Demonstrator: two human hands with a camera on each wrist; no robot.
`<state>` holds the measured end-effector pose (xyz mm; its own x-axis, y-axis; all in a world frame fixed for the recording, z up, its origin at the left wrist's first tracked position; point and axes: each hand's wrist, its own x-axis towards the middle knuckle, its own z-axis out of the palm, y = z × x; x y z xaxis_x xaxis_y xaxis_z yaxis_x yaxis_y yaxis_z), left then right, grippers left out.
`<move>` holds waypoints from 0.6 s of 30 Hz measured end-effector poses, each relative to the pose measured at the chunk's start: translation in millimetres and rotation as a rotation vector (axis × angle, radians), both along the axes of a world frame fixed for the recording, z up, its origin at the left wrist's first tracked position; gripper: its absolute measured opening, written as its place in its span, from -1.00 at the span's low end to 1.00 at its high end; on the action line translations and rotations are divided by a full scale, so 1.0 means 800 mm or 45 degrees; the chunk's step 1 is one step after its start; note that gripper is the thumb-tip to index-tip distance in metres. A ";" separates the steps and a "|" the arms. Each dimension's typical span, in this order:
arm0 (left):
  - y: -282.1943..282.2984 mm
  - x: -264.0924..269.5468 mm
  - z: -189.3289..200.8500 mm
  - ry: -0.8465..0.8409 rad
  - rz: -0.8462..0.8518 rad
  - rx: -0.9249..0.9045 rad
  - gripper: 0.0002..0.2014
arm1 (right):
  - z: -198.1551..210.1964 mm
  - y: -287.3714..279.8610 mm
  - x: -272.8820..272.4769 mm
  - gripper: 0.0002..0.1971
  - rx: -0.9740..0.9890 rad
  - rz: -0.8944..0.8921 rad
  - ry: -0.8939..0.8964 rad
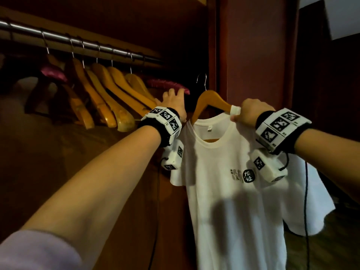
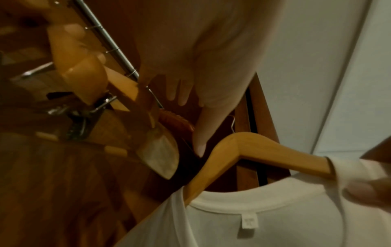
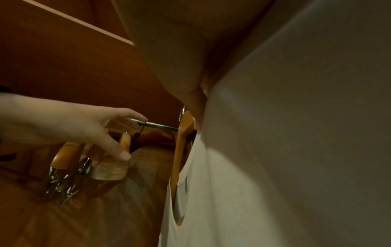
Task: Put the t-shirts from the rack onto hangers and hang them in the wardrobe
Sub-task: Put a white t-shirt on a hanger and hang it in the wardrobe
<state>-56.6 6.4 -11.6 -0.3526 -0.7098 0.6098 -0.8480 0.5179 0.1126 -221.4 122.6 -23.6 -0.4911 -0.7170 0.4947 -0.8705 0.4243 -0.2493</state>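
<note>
T-shirt [image 1: 229, 191]: white, thin knit, small dark print on the chest. Judged light and limp; it takes its shape from whatever supports it and would slide off a tilted support. It hangs in front of the open wardrobe, near its right edge, below the rail [image 1: 78, 42] and not yet on it.

Hanger [image 1: 209, 100]: wooden, rigid, with a wire hook on top that is free in the air. Its left arm runs inside the collar; the right arm is bare to where cloth is bunched over its end. Judged smooth, so the shirt could slip along it. The best hold looks like the wooden neck under the hook, or a shoulder end with the cloth pinned against it.

Right hand [image 1: 246, 113]: raised, forearm reaching forward, fingers curled into a fist around the hanger's right end with the shoulder cloth caught in the grip. The whole load hangs from this one hand.

Left hand [image 1: 175, 103]: arm extended into the wardrobe, fingers spread and relaxed, resting against the nearest of the empty hangers [image 1: 109, 94] on the rail, beside a pink padded one [image 1: 167, 84]. It holds nothing. Judged: it is parting them to clear a gap.

The hands are apart, with the hanger's peak between them.

Risk, judged: an off-centre hold tips the hanger, so the hook may need steering onto the rail.
</note>
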 end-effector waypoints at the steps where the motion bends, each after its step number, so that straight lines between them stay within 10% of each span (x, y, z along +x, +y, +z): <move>1: -0.004 0.001 -0.001 -0.037 0.035 0.003 -0.14 | 0.003 -0.007 0.004 -0.62 -0.002 -0.004 0.005; 18: -0.029 0.049 -0.004 -0.148 -0.017 0.079 0.28 | -0.005 -0.065 0.033 -0.63 0.065 0.108 0.066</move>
<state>-17.1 -16.6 -15.1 -0.4283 -0.7397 0.5191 -0.8502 0.5245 0.0460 -194.8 70.7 -27.4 -0.4024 -0.7795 0.4800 -0.9150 0.3598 -0.1828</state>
